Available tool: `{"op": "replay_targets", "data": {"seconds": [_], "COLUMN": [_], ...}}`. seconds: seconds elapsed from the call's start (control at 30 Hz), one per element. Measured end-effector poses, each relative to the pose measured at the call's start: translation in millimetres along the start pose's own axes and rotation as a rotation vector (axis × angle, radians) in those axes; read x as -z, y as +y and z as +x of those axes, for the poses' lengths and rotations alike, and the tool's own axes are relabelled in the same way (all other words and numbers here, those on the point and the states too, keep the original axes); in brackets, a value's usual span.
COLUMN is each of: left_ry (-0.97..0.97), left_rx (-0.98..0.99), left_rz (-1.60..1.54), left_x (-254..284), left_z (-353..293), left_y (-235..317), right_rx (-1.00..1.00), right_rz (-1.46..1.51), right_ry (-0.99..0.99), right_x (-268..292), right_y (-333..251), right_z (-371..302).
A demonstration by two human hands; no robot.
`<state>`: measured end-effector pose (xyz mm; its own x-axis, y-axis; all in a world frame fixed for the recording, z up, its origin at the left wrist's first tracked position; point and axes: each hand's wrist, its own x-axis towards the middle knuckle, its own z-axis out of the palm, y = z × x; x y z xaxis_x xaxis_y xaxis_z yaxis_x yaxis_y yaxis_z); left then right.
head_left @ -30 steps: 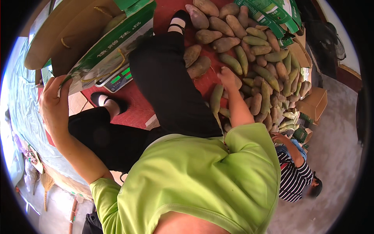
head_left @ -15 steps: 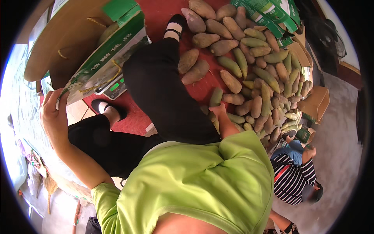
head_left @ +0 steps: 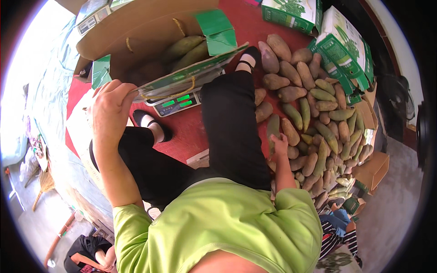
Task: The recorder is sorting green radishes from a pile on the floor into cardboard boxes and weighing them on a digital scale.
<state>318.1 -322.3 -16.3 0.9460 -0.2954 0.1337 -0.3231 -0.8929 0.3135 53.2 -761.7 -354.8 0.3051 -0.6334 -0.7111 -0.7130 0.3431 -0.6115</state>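
A green and white cardboard box (head_left: 152, 28) with yellow rope handles stands open at the upper left. Long greenish root vegetables (head_left: 185, 46) lie inside it. My left hand (head_left: 110, 104) is closed on the near corner edge of the box. Under the box, a digital scale (head_left: 176, 104) shows a lit green display. At the right of my leg, my right hand (head_left: 279, 146) is closed around the lower end of a green root vegetable (head_left: 273, 126). A big pile of green and brownish-pink root vegetables (head_left: 313, 136) spreads beside that hand.
More green and white boxes (head_left: 343, 45) stand at the upper right, with an open brown carton (head_left: 372, 170) below them. My legs straddle the red floor covering (head_left: 184, 132). One person in stripes (head_left: 334, 236) is at lower right, another in dark clothes (head_left: 88, 250) at lower left.
The view has swung left, so more of the box's inside shows. My left hand keeps its hold on the box. My right hand still grips the green root vegetable, now held more upright.
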Motion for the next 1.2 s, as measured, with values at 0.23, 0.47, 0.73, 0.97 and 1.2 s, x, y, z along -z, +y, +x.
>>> {"op": "replay_targets", "data": {"seconds": [0.23, 0.47, 0.73, 0.97, 1.2], "left_ry": [0.011, 0.012, 0.006, -0.041, -0.042], "left_rx": [-0.034, -0.03, -0.097, -0.019, -0.068], "left_rz": [0.001, 0.069, 0.002, 0.036, -0.005], "left_x": [0, 0, 0, 3, -5], "left_z": [-2, -2, -1, 1, 0], "left_y": [-7, -4, -7, 3, -8], "right_rx": [0.578, 1.196, 1.69, 1.825, 1.854], "right_rz": [-0.089, -0.232, -0.467, -1.044, -0.585], "right_ry": [-0.135, -0.279, -0.361, -0.336, -0.389], "right_x": [-33, -67, -151, -252, -262], "right_y": [-156, -307, -376, -358, -333], "right_z": [-57, -157, -248, -284, -284]}}
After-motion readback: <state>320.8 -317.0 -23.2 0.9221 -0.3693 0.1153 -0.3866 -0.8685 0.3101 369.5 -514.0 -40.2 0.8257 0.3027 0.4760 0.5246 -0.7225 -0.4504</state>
